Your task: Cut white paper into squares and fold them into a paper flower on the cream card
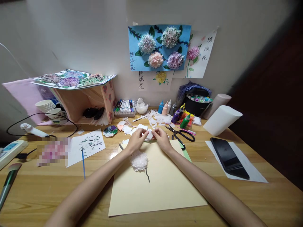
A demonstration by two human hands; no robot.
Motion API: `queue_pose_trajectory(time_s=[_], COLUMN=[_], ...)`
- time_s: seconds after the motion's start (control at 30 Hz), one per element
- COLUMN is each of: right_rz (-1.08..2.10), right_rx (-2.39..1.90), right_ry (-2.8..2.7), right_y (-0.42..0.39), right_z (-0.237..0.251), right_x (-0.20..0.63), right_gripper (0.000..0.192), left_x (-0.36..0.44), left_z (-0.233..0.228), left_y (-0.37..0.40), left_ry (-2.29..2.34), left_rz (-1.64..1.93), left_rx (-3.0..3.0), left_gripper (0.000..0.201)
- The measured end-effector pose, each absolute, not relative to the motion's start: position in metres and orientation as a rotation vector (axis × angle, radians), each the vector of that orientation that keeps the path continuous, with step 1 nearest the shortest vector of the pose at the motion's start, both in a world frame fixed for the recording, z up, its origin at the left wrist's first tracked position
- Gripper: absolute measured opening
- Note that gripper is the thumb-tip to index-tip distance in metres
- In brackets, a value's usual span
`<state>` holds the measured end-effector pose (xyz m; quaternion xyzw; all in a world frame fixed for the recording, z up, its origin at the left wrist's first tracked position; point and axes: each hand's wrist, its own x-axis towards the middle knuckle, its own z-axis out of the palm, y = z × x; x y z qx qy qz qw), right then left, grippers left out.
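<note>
Between the fingertips of both hands is a small piece of white paper, held above the far edge of a cream sheet. My left hand pinches its left side, and my right hand pinches the right side. On the cream sheet, just below my left hand, lies a fluffy white paper flower, with a short dark painted line beside it. Black-handled scissors rest to the right of my right hand.
White paper scraps, paint bottles and a marker set stand at the back. A paint-marked sheet with a blue brush lies left. A black phone and a paper roll are right. Flower pictures hang on the wall.
</note>
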<state>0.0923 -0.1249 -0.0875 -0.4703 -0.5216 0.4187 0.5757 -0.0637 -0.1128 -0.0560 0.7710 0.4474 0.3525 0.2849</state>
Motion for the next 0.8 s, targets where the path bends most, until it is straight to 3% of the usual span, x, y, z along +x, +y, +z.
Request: queue_pose_trajectory(time_s=[0.37,0.57,0.8], right_rz=[1.024,0.727,0.569], right_rx=[-1.101,-1.133,-1.114], right_ry=[-1.379,-1.562,-1.655], right_y=[-0.145,-0.147,-0.151], right_z=[-0.073,-0.072,-0.069], right_x=[0.089,0.09,0.088], right_gripper=[0.022,0.014,0.019], left_x=[-0.074,-0.072,-0.07], left_z=[-0.068,-0.072,-0.066], left_y=[-0.105,-0.105,-0.112], left_ry=[1.013,0.996,0.898], left_rz=[1.06,1.167,1.017], left_rx=[1.842,1.724,1.741], left_gripper=[0.018,0.021,0.025])
